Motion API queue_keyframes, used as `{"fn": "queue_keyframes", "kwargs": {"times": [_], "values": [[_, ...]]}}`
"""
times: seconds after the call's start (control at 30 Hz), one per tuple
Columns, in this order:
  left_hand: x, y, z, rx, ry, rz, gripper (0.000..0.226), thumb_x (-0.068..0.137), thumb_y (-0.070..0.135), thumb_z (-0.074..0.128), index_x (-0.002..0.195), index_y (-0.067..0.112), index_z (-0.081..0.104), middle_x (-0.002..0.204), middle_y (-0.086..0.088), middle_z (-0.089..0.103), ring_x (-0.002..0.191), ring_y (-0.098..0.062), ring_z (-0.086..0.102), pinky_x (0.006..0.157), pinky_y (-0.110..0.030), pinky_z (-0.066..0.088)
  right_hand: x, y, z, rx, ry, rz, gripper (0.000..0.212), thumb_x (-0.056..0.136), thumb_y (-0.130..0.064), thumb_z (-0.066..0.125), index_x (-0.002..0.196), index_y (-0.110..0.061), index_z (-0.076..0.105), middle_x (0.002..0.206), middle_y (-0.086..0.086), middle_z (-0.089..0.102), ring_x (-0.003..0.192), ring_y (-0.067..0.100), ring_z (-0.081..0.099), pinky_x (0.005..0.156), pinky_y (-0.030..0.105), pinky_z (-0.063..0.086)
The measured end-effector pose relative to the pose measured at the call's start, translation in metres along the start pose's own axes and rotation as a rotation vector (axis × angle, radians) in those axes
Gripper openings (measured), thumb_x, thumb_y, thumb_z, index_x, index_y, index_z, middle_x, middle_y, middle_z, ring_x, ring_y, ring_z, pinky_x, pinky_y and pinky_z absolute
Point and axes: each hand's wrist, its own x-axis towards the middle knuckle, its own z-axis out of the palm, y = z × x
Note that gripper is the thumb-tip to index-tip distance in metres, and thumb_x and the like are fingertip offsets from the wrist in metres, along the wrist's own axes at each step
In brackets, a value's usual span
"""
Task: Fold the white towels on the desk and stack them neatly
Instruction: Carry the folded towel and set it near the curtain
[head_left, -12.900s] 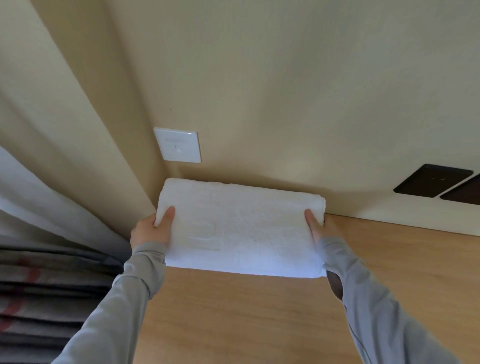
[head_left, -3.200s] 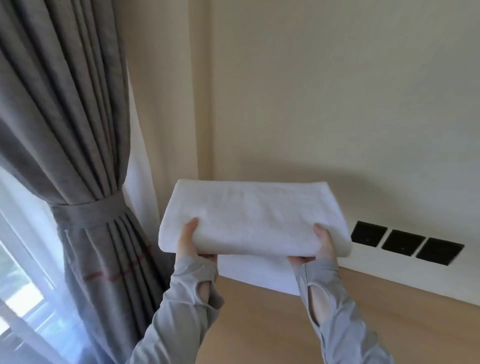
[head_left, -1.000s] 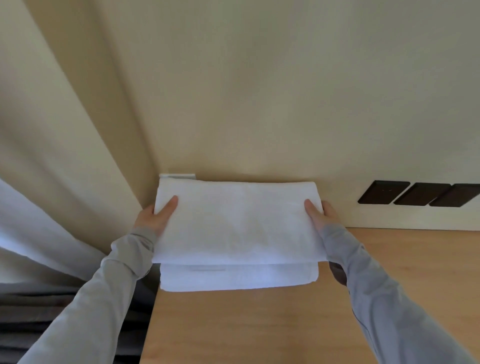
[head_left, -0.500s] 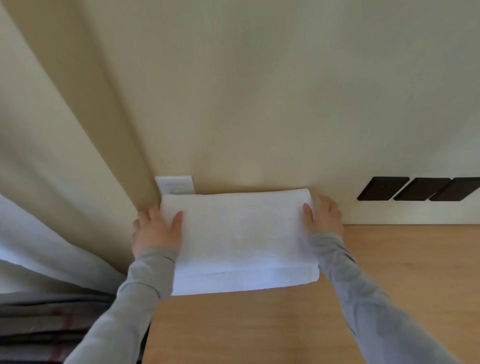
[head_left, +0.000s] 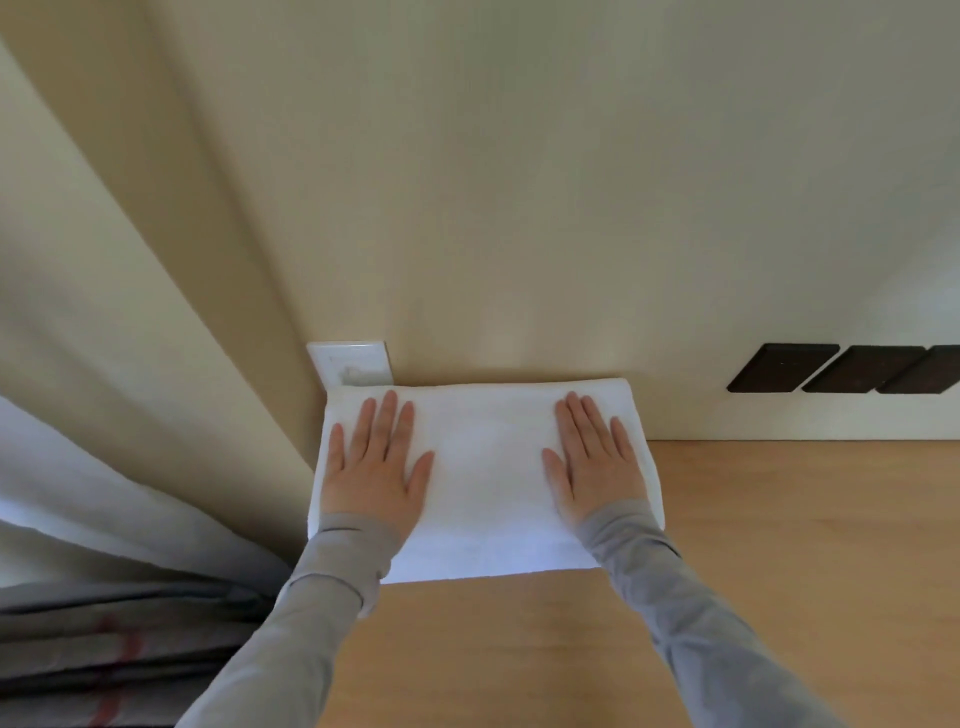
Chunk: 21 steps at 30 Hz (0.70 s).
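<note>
Both grips are flat and fully spread, clasping nothing. My left grip (head_left: 371, 467) lies palm-down on the left part of the folded white towel (head_left: 488, 467), and my right grip (head_left: 595, 465) presses the right part the same way, fingers straight and aimed at the wall (head_left: 519, 208).

The towel sits in the far left corner of the tabletop (head_left: 779, 571), its back fold against the wall just below a white switch plate (head_left: 350, 364). A faint ledge along its near edge suggests another folded layer beneath, so I judge this to be the stack, being pressed flat.

My worries:
- If one palm bears harder than the other, the top layer could shear sideways and spoil the alignment.
- Terry cloth clings, so lifting off at a slant may drag a fold open.
- The towel's left side runs close to the tabletop's left edge, which my sleeve hides. A push that way could tip the stack toward the grey curtain (head_left: 104, 649).

Three dark wall plates (head_left: 779, 369) sit well apart to the right.
</note>
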Motion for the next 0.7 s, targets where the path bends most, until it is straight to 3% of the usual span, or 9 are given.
{"fn": "queue_keyframes", "kwargs": {"times": [0.33,0.53,0.63,0.7], "values": [[0.005,0.003,-0.003,-0.035,-0.085,-0.008,0.068,0.076,0.058,-0.025,0.137,0.029,-0.031,0.146,0.011,-0.034,0.142,-0.015,-0.021,0.117,-0.042,-0.008,0.012,-0.005,-0.008,0.014,-0.135,0.025,0.061,0.097,-0.048,0.009,0.149,-0.021,-0.008,0.158,-0.006,-0.012,0.144,0.009,-0.013,0.116,0.033,-0.011],[0.002,0.01,-0.037,-0.065,-0.107,-0.029,0.108,0.054,0.06,-0.048,0.148,0.023,-0.011,0.156,0.001,-0.019,0.144,-0.021,-0.017,0.116,-0.042,-0.01,0.012,-0.017,-0.043,0.067,-0.201,0.032,0.063,0.097,-0.049,0.007,0.149,-0.017,-0.006,0.159,0.0,-0.008,0.146,0.013,-0.008,0.118,0.032,-0.002],[0.004,0.025,-0.059,-0.145,-0.076,-0.007,0.065,0.092,0.054,-0.004,0.15,0.024,-0.002,0.158,0.001,-0.01,0.145,-0.019,-0.01,0.118,-0.042,-0.005,-0.002,-0.023,-0.064,0.076,-0.137,0.04,0.086,0.076,-0.059,-0.016,0.15,-0.015,-0.002,0.159,0.001,-0.004,0.146,0.014,-0.004,0.118,0.031,0.0],[0.005,0.039,-0.073,-0.163,-0.018,0.051,0.058,0.098,0.047,0.01,0.15,0.023,0.003,0.159,0.001,-0.007,0.145,-0.018,-0.006,0.118,-0.04,-0.001,-0.012,-0.021,-0.077,0.079,-0.074,0.045,0.07,0.092,-0.053,-0.001,0.15,-0.014,0.001,0.159,0.001,-0.001,0.146,0.014,-0.002,0.119,0.031,0.003]]}}
